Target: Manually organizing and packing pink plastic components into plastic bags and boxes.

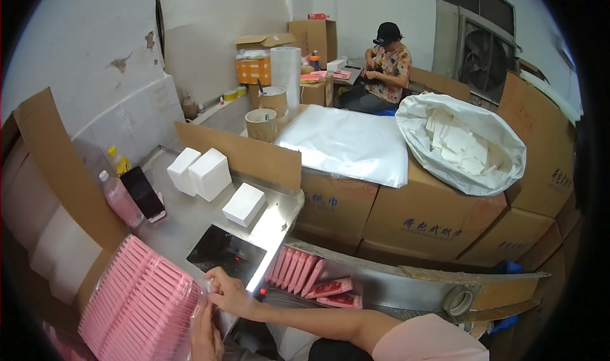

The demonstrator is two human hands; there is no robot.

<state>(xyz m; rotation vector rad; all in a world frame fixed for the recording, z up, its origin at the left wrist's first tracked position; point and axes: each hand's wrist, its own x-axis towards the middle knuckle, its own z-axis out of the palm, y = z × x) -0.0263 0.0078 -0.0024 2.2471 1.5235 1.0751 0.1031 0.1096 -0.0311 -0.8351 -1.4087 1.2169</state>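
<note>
Pinching wrap [202,297] w/ both hands (fingers closed)

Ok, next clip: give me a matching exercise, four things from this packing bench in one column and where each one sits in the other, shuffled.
Things:
1. pink packet stack
2. white tissue blocks
3. pink drink bottle
4. tape roll

Places:
A. on the metal rail at the right, near the person's shoulder
B. on the steel bench, in front of the cardboard divider
C. at the lower left, in clear wrap, touched by both hands
D. at the left edge of the bench, beside a dark phone

Pairs: 1-C, 2-B, 3-D, 4-A
</note>
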